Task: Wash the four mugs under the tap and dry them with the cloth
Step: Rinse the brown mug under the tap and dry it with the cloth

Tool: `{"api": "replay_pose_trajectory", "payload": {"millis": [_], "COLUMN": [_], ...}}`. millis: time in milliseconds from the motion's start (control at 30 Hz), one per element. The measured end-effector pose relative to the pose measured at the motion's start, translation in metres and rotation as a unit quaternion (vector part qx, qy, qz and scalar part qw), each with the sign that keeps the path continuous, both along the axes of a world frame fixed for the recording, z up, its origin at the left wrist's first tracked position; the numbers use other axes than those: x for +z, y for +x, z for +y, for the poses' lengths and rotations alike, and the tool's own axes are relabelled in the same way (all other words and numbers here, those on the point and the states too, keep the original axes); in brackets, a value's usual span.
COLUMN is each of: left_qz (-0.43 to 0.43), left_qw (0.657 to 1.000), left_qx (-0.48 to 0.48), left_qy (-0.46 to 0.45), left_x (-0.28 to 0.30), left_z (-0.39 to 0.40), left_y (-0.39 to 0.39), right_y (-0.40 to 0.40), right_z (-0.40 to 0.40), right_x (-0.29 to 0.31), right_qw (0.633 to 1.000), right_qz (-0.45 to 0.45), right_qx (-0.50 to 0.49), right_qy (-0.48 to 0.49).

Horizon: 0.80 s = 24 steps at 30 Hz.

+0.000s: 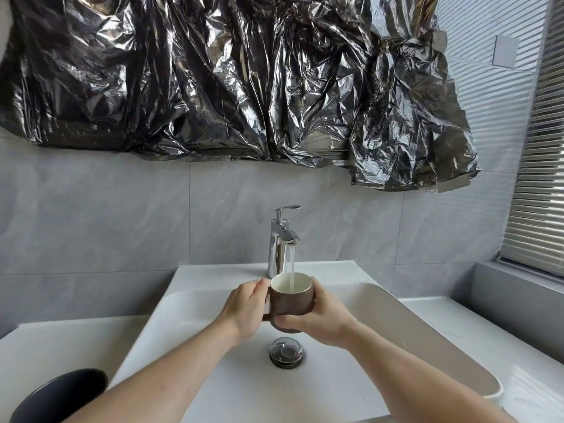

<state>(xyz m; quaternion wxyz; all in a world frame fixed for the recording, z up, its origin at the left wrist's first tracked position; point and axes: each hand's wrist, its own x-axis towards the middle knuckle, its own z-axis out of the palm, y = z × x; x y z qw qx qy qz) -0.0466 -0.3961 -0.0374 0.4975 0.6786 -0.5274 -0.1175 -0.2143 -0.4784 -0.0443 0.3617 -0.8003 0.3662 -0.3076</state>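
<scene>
A brown mug [291, 305] with a white inside is held upright over the white sink [381, 306], directly under the chrome tap [282, 242]. A stream of water runs from the spout into the mug. My left hand [247, 309] grips the mug's handle side, thumb near the rim. My right hand [320, 319] wraps round the mug's right side and bottom. No other mug and no cloth are in view.
A dark drain plug [286, 352] sits in the basin below the mug. A dark round object [61, 392] lies on the white counter at the lower left. Crumpled black plastic [244, 77] covers the wall above. Window blinds [540, 178] are at the right.
</scene>
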Motion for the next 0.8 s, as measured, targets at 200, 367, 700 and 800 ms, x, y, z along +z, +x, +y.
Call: {"api": "replay_pose_trajectory", "payload": {"millis": [200,367,700,800], "left_qz": [-0.051,-0.075,-0.091,-0.093], "left_qw": [0.997,0.992,0.988,0.987], "left_qx": [-0.035,-0.044,-0.055,-0.056], "left_qy": [0.056,0.091,0.111,0.116], "left_x": [-0.003,-0.009,-0.012,-0.012], "left_z": [-0.002,-0.006,-0.006,-0.005], "left_y": [0.007,0.009,0.012,0.011], "right_y": [-0.002,-0.004,-0.004,-0.004], "right_z": [0.001,0.002,-0.003,-0.004], "right_x": [0.006,0.009,0.006,0.006], "right_qw": [0.992,0.983,0.975,0.974], "right_qz": [0.044,0.074,0.082,0.084], "right_qx": [-0.061,-0.086,-0.108,-0.11], "right_qy": [-0.097,-0.143,-0.175,-0.18]}}
